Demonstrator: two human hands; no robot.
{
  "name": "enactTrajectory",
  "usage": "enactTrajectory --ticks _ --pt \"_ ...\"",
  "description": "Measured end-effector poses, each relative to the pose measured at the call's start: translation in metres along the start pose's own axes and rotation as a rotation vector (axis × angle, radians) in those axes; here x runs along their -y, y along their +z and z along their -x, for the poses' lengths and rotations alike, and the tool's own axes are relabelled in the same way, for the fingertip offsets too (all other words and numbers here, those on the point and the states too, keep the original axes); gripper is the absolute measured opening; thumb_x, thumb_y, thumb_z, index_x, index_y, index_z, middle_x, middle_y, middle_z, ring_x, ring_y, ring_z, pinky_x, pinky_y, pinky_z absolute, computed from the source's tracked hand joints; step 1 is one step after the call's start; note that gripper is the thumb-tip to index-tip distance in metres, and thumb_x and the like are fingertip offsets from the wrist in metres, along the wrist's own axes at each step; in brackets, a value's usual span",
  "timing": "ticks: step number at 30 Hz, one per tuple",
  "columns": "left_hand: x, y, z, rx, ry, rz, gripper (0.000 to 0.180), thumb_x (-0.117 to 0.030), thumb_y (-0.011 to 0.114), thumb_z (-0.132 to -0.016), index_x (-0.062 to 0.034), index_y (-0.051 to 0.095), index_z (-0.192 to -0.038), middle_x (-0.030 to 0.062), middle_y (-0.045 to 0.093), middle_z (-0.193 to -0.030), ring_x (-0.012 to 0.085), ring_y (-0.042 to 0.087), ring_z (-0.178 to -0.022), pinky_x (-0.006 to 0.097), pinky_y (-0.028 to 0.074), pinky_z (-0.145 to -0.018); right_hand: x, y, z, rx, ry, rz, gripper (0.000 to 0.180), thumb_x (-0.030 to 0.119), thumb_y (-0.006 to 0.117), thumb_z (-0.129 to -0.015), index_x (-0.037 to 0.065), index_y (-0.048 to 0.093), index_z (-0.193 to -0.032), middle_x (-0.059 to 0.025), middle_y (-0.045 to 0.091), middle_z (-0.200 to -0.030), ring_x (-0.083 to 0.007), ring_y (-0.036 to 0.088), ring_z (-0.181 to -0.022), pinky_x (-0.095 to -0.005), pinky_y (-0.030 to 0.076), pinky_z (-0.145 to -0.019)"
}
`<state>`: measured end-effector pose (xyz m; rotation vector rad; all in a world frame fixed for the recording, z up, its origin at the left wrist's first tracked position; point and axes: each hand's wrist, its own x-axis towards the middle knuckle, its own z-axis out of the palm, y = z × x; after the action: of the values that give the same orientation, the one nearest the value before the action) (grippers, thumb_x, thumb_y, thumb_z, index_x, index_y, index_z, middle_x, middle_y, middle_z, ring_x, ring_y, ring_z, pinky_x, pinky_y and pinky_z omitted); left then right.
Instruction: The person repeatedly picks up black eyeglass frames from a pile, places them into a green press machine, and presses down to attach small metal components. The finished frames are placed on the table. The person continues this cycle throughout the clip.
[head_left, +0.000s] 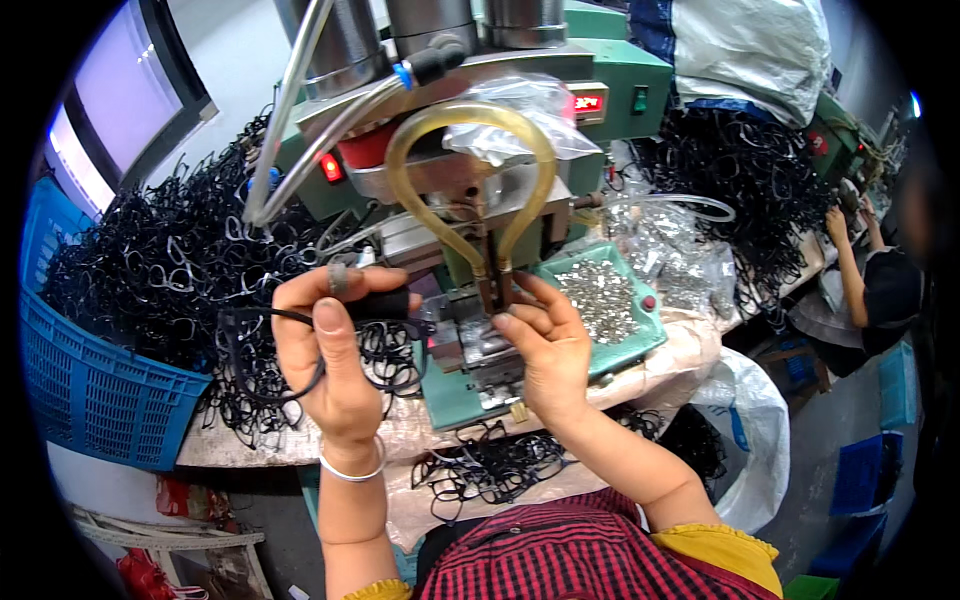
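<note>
While your left hand (335, 345) grips a black eyeglass frame (290, 345) w/ fingers clamped, near the bench front edge, your right hand (545, 345) rests at the green press machine (480, 330), fingers loosely apart, beside the rivet tray (600, 300).

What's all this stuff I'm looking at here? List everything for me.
Black eyeglass frame: one, black, held in the left hand.
Frame heaps: many, black, left and far right of the bench.
Basket: one, blue, left.
Press machine: one, green, centre.
Hose: one, yellowish loop, on the machine.
Tray of small metal parts: one, green, right of the machine.
Co-worker's arm: one, far right.
Left hand: gripping the frame.
Right hand: fingertips at the machine's fixture.
</note>
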<state>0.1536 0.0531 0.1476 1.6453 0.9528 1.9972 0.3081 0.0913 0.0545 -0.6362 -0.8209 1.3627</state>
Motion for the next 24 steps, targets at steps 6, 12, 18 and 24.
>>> enactTrajectory --ticks 6,12,18,24 --pt "-0.023 0.005 0.045 0.379 -0.68 0.476 0.024 -0.028 0.038 -0.107 -0.0046 0.044 -0.104 0.0291 0.069 -0.08 0.0338 0.068 -0.064 0.042 0.058 -0.061 0.054 -0.052 0.004 0.376 -0.255 0.823 0.045 0.006 0.066 -0.086 0.003 0.062 -0.131 -0.0177 0.063 -0.131 -0.0324 0.057 -0.126 -0.0413 0.043 -0.107" --pt "0.031 0.034 0.076 0.414 -1.339 0.989 0.026 -0.03 0.04 -0.107 -0.0058 0.05 -0.102 0.026 0.07 -0.083 0.0351 0.07 -0.067 0.035 0.056 -0.056 0.041 -0.151 0.002 -0.087 -0.385 1.712 0.026 0.015 0.077 -0.076 0.003 0.071 -0.098 -0.0138 0.066 -0.096 -0.0343 0.058 -0.097 -0.0444 0.047 -0.087" --pt "0.034 0.047 0.079 0.241 -1.353 1.02 0.03 -0.031 0.041 -0.107 -0.0069 0.055 -0.099 0.0245 0.07 -0.081 0.0359 0.069 -0.066 0.04 0.058 -0.062 0.027 -0.135 -0.051 -0.052 -0.634 1.488 0.015 0.012 0.078 -0.076 0.006 0.069 -0.086 -0.0109 0.067 -0.088 -0.0324 0.06 -0.091 -0.0423 0.047 -0.084" --pt "0.048 0.049 0.086 0.292 -1.29 1.116 0.03 -0.032 0.04 -0.108 -0.0062 0.054 -0.101 0.0254 0.07 -0.085 0.0376 0.071 -0.071 0.04 0.06 -0.064 0.007 -0.134 -0.056 0.079 -0.626 1.603 0.012 0.016 0.074 -0.078 0.01 0.069 -0.087 -0.0088 0.065 -0.114 -0.031 0.057 -0.115 -0.0467 0.045 -0.088"
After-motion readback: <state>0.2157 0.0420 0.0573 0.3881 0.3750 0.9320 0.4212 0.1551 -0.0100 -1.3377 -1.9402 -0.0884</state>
